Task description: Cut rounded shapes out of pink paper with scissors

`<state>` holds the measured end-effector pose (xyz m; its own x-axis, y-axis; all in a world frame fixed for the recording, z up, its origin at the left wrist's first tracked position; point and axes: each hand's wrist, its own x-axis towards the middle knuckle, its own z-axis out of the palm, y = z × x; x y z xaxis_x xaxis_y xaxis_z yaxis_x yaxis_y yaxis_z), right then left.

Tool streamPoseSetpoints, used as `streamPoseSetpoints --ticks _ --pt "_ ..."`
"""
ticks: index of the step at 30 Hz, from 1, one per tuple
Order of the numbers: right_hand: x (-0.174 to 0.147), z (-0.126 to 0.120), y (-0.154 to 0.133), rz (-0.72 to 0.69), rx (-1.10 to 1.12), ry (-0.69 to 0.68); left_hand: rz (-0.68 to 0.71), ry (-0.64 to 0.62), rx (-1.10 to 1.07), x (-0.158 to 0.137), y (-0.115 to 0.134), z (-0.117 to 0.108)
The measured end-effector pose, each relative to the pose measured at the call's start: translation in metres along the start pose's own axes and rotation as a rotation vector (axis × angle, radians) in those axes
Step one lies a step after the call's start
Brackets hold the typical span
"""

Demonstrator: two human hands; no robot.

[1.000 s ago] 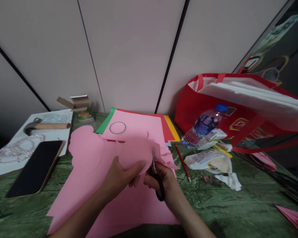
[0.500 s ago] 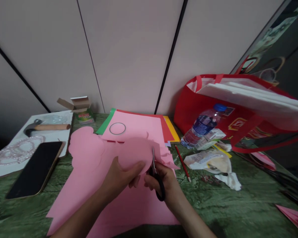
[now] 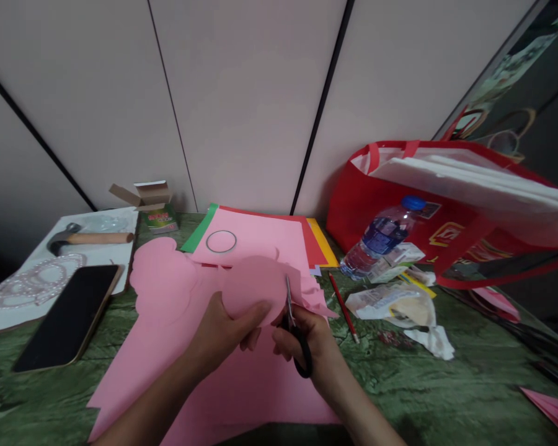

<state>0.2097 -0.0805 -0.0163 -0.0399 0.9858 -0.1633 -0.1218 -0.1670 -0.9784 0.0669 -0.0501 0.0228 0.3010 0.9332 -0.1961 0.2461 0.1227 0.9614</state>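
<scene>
My left hand pinches a pink paper piece with a rounded outline, its thumb lying on top. In my right hand is a pair of scissors with black handles. Their blades point away from me and lie at the right edge of the pink piece, where a strip of paper stands off to the right. Beneath both hands spread large pink sheets. Left of them lies a pink cutout with a scalloped edge.
Coloured sheets with a thin ring lie behind. To the right are a red pencil, a water bottle, a plastic packet and a red bag. A phone, a hammer and a small box are left.
Hands, scissors and paper hold nearly the same pose. The whole view has shifted very slightly.
</scene>
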Motion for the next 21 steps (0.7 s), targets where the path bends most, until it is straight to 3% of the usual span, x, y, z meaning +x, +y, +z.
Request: streamPoseSetpoints --ticks 9,21 --pt "-0.002 0.005 -0.009 0.066 -0.006 0.043 0.057 0.018 -0.038 0.003 -0.011 -0.001" --pt "0.0 0.004 0.001 0.021 0.016 0.03 0.045 0.081 -0.015 0.003 -0.01 0.0"
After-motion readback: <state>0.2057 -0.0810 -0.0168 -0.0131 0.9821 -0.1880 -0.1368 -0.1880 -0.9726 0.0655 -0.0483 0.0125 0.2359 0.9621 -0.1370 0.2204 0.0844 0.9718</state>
